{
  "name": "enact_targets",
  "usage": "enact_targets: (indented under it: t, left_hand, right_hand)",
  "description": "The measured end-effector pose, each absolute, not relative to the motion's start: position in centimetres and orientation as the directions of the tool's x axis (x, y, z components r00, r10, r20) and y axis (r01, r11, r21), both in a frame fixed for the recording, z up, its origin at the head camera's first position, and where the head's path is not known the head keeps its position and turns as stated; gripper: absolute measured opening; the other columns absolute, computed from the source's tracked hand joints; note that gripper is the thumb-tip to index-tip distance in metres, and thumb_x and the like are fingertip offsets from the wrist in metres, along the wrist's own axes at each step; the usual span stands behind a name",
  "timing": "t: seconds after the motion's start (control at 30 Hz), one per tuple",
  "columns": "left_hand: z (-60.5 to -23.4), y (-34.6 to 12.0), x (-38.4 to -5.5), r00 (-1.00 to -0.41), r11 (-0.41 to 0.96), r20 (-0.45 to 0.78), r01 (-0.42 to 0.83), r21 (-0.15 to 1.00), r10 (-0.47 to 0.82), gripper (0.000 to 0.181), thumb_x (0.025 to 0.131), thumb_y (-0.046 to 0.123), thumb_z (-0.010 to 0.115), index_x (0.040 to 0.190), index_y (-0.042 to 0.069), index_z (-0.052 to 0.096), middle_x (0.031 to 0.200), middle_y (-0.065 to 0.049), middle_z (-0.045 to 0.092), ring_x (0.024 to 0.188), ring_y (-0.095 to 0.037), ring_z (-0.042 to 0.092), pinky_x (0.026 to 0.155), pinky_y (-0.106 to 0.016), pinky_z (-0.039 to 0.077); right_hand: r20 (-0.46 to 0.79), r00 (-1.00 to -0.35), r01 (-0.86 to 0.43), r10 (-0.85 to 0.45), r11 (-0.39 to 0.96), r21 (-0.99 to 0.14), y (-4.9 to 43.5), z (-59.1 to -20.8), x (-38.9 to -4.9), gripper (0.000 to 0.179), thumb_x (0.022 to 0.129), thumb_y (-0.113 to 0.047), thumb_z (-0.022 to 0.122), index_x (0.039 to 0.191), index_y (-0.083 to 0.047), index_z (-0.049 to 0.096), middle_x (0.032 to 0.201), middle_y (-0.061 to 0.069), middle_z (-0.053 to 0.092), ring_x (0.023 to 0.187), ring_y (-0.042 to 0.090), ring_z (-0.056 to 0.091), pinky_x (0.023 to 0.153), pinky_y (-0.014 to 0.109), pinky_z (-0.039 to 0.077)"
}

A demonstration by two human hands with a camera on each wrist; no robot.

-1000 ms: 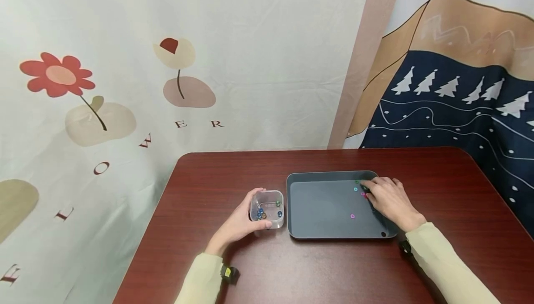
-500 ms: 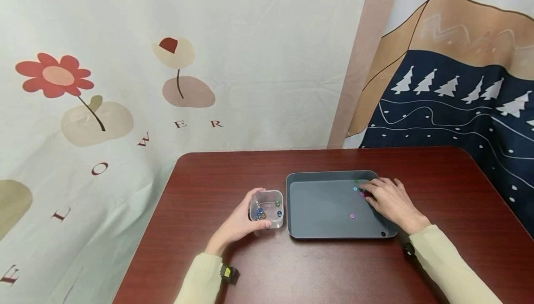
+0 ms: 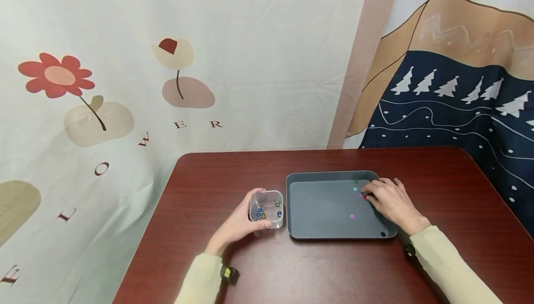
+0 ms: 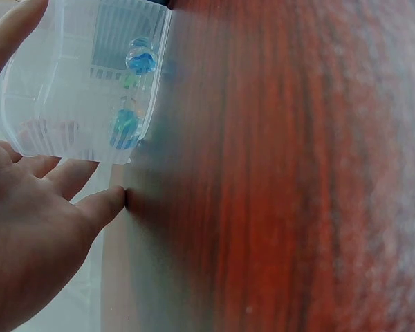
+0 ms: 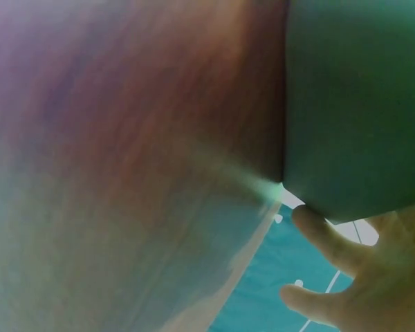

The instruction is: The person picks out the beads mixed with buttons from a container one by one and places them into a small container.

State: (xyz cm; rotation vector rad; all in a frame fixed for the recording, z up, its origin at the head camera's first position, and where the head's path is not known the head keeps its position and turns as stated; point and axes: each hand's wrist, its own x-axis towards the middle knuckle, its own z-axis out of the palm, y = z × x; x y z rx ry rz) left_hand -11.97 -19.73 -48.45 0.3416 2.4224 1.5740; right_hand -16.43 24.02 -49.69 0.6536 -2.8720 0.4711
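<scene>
My left hand (image 3: 239, 220) grips a clear plastic box (image 3: 276, 224) between thumb and fingers, left of a grey tray (image 3: 321, 206). Several glass marbles (image 4: 126, 127), blue, green and amber, lie on the box floor. Over the tray's right side, my right hand (image 3: 392, 204) has thumb and index finger bent together around a small dark green piece, seemingly a marble (image 3: 365, 194); the fingers partly hide it. Close by lie a green ring (image 3: 356, 181), a light blue ring (image 3: 355, 188) and a magenta ring (image 3: 361, 195). A pink-purple ring (image 3: 352, 216) lies nearer the front.
The tray and box are side by side on a dark red wooden table (image 3: 333, 267). A dark round spot (image 3: 383, 234) shows at the tray's front right corner. Printed curtains (image 3: 267, 63) hang behind the table. The right wrist view shows mostly table and the tray's outer wall (image 5: 360, 104).
My right index finger has drawn back toward the thumb, around the small dark green piece, which has shifted slightly toward the front. The left hand and box have stayed still.
</scene>
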Motion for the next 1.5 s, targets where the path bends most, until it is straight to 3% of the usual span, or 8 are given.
enact_targets:
  t: [0.23,0.5,0.73,0.87,1.03,1.23,1.5]
  left_hand:
    - [-49.8,-20.2,-12.3,-0.949,0.418,-0.068,0.071,0.906,0.308,0.094,0.08,0.013,0.091,0.155,0.021,0.036,0.141,-0.015,0.056,0.114,-0.033,0.061,0.1,-0.053,0.045]
    - [-49.3,-20.0,-12.3,-0.947,0.408,-0.067,0.071,0.91,0.314,0.095,0.079,0.009,0.089,0.157,0.013,0.034,0.141,-0.024,0.053,0.116,-0.045,0.058,0.103,-0.061,0.041]
    - [-49.7,-20.4,-12.4,-0.945,0.418,-0.062,0.083,0.905,0.322,0.094,0.079,0.019,0.092,0.155,0.024,0.036,0.141,-0.012,0.056,0.115,-0.031,0.061,0.103,-0.054,0.043]
    - [-49.9,-20.5,-12.5,-0.942,0.407,-0.057,0.088,0.909,0.332,0.094,0.079,0.022,0.092,0.155,0.026,0.037,0.141,-0.01,0.056,0.114,-0.029,0.061,0.101,-0.052,0.044]
    - [-49.9,-20.4,-12.5,-0.942,0.401,-0.055,0.087,0.912,0.33,0.095,0.079,0.019,0.091,0.156,0.023,0.036,0.141,-0.013,0.055,0.114,-0.032,0.061,0.101,-0.054,0.044]
    - [-48.5,-19.8,-12.1,-0.941,0.398,-0.07,0.072,0.915,0.33,0.094,0.081,0.009,0.088,0.157,0.012,0.033,0.142,-0.023,0.052,0.114,-0.043,0.059,0.1,-0.058,0.044]
    - [-49.9,-20.5,-12.5,-0.94,0.409,-0.072,0.075,0.91,0.334,0.093,0.08,0.024,0.092,0.155,0.026,0.037,0.142,-0.01,0.055,0.114,-0.029,0.061,0.1,-0.053,0.046]
  right_hand:
    - [0.225,-0.898,-0.431,-0.377,0.854,-0.291,24.1,-49.8,-16.4,0.02,0.087,-0.004,0.081,0.105,-0.012,0.078,0.106,0.01,0.074,0.116,0.045,0.058,0.1,0.078,0.031]
    - [0.238,-0.914,-0.396,-0.329,0.853,-0.34,24.5,-49.7,-16.4,0.021,0.091,-0.014,0.079,0.111,-0.01,0.077,0.117,0.017,0.072,0.125,0.045,0.053,0.102,0.077,0.03]
    - [0.27,-0.916,-0.384,-0.298,0.847,-0.369,24.6,-48.8,-16.0,0.022,0.09,-0.015,0.081,0.11,-0.008,0.077,0.118,0.019,0.072,0.131,0.047,0.049,0.103,0.078,0.029]
    - [0.331,-0.898,-0.406,-0.29,0.836,-0.37,24.3,-48.0,-15.6,0.021,0.088,-0.013,0.082,0.107,-0.009,0.077,0.116,0.018,0.072,0.13,0.046,0.05,0.103,0.075,0.031]
    - [0.394,-0.875,-0.436,-0.28,0.811,-0.39,23.5,-47.2,-15.1,0.022,0.086,-0.013,0.084,0.107,-0.009,0.078,0.114,0.016,0.072,0.13,0.045,0.051,0.103,0.072,0.033]
    - [0.461,-0.847,-0.469,-0.264,0.78,-0.415,22.1,-46.5,-14.5,0.024,0.083,-0.01,0.086,0.106,-0.009,0.078,0.112,0.014,0.073,0.13,0.045,0.052,0.103,0.072,0.034]
    - [0.501,-0.828,-0.498,-0.253,0.743,-0.448,20.1,-45.9,-13.9,0.023,0.083,-0.007,0.085,0.105,-0.009,0.078,0.112,0.012,0.073,0.131,0.043,0.052,0.106,0.074,0.031]
